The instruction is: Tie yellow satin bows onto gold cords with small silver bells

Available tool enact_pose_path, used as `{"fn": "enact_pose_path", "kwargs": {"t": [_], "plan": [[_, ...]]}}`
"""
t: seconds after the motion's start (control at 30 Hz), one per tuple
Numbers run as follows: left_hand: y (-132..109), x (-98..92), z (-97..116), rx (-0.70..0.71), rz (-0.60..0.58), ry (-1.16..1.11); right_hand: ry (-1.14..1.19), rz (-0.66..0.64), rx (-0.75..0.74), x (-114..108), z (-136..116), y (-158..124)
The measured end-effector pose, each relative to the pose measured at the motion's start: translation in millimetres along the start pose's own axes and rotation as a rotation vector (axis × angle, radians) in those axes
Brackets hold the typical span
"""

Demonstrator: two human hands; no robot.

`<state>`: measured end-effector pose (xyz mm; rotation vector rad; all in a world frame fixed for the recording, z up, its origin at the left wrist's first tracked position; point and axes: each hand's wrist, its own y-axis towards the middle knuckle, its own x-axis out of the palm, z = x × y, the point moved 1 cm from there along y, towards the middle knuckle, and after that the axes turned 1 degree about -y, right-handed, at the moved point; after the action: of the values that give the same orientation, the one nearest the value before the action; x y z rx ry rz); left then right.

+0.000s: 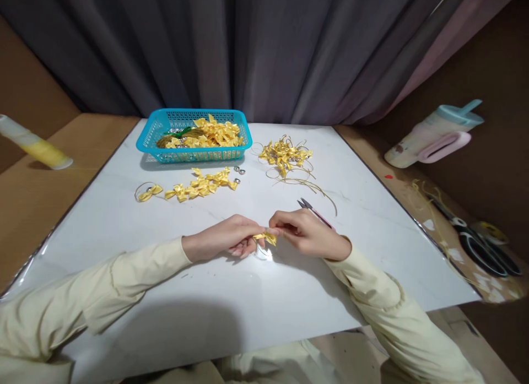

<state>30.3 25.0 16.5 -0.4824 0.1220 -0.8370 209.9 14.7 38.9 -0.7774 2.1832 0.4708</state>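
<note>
Close together over the white table sheet, my left hand [237, 236] and my right hand [303, 231] pinch one small yellow satin bow [266, 238] between them. The bow hangs just below the fingertips; any cord on it is too small to make out. Thread snips [316, 212] with dark blades lie partly behind my right hand. Beyond my hands is a loose group of yellow bows [202, 184], with a few silver bells [239, 171] beside it. To their left rests a single bow with a cord loop [149, 192].
A blue basket [194, 152] at the back holds bows and gold cord. Right of it sits a tangled pile of bows with cords [285, 154]. A tumbler [433, 135] and black-handled scissors [481, 252] are at the right, a yellow thread spool [41, 147] at the left.
</note>
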Motion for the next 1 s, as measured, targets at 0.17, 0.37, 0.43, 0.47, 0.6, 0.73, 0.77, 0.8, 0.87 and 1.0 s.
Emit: {"fn": "enact_pose_path", "kwargs": {"t": [0.17,0.37,0.43,0.47,0.6,0.73,0.77,0.8,0.87,1.0], "plan": [[-0.9,-3.0,1.4,-0.009,-0.008,-0.017,0.013,0.022,-0.003,-0.8,1.1,-0.1],[-0.4,-4.2,0.8,0.015,-0.022,-0.05,0.042,0.015,0.009,0.7,2.1,0.8],[-0.4,-4.1,0.5,0.023,-0.022,-0.061,0.041,0.017,0.015,0.7,2.0,0.7],[-0.5,-4.1,0.5,0.023,-0.022,-0.067,0.039,0.02,0.019,0.6,1.8,0.5],[-0.5,-4.0,1.1,0.034,-0.015,-0.078,0.041,0.024,0.028,-0.4,1.7,0.1],[-0.6,-3.3,-0.5,0.03,-0.028,-0.038,0.036,0.026,0.021,0.4,2.6,0.5],[-0.9,-2.8,-1.5,0.031,-0.041,-0.017,0.032,0.021,0.013,1.2,2.9,0.8],[-1.3,-2.3,-2.7,0.038,-0.051,0.011,0.029,0.012,0.004,2.1,3.1,1.0],[-2.2,-2.0,-4.9,0.076,-0.019,0.09,0.031,-0.012,-0.009,4.3,3.5,1.3],[-2.9,-3.7,-6.1,0.146,0.098,0.144,0.077,-0.047,0.004,7.0,3.1,1.8]]}}
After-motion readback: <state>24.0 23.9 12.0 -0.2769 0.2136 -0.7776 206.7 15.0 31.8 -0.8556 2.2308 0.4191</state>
